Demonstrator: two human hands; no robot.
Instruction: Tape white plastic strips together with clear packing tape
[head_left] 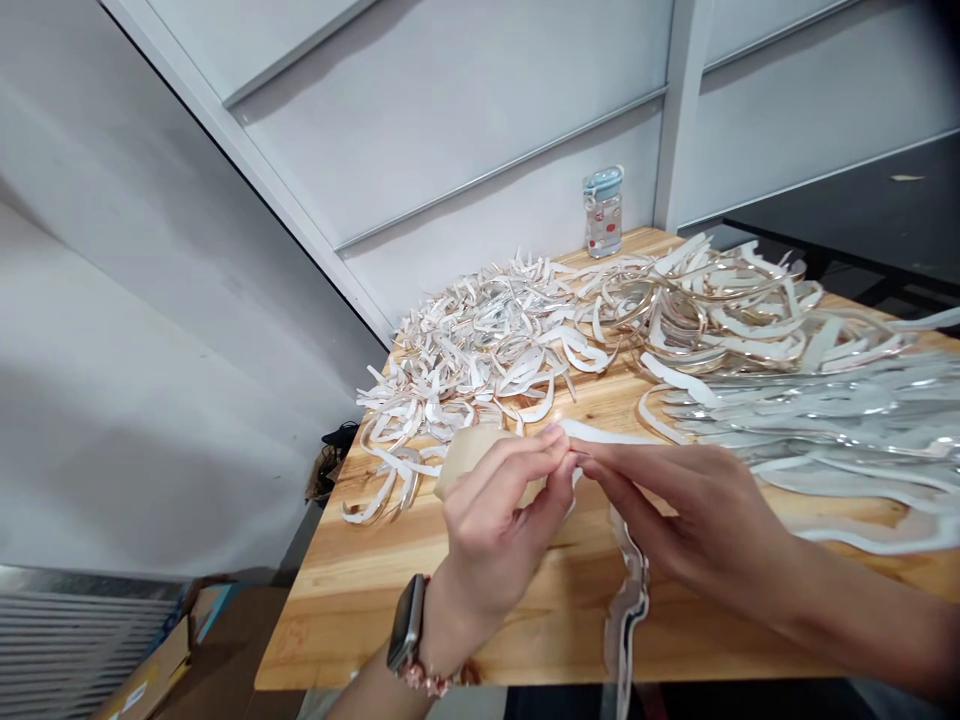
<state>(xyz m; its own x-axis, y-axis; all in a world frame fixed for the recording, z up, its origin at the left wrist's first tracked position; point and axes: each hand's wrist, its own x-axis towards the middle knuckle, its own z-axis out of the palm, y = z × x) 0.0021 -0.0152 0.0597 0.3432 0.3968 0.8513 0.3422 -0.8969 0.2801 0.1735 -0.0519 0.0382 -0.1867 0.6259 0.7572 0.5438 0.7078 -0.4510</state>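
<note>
Both hands meet above the wooden table, fingertips nearly touching. My left hand [499,500], with a watch and a beaded bracelet at the wrist, pinches the end of a pale strip [628,600]. From the other side my right hand [690,510] pinches at the same spot; the strip hangs down past the table's front edge. The exact grip is hidden by the fingertips. Behind my left hand lies a beige piece [466,455]. Short curled white strips [480,340] form a loose pile further back.
Longer strips [847,410] in silver and gold lie across the right of the wooden table [360,590]. A clear bottle with a blue lid [603,212] stands at the back by the white panels. Cardboard boxes [217,640] are on the floor at lower left.
</note>
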